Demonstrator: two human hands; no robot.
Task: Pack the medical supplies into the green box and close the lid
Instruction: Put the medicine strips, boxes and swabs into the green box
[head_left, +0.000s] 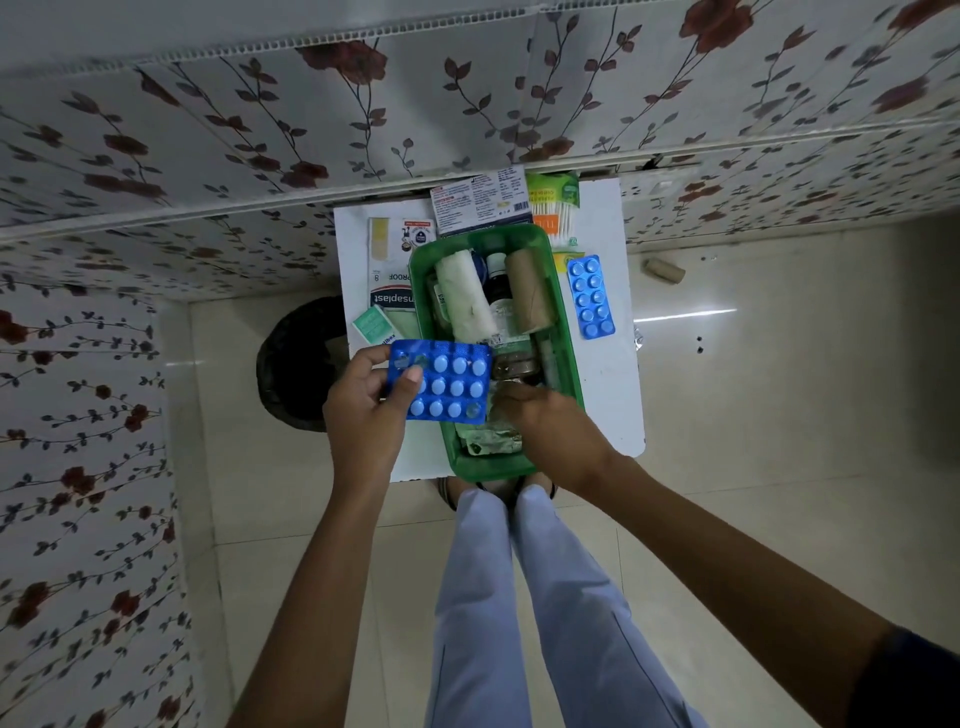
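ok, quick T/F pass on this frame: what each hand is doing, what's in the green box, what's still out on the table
1. The left hand holds a large blue blister pack. True.
2. The right hand rests flat on the table, away from the box. False: it reaches into the near end of the green box.
3. A white gauze roll lies inside the box. True.
4. The box lid is already closed. False: the box is open, contents visible.
5. A smaller blue blister strip lies on the white table, right of the box. True.
6. The cotton swab pack is inside the box. False: it lies on the table beyond the box's far rim.
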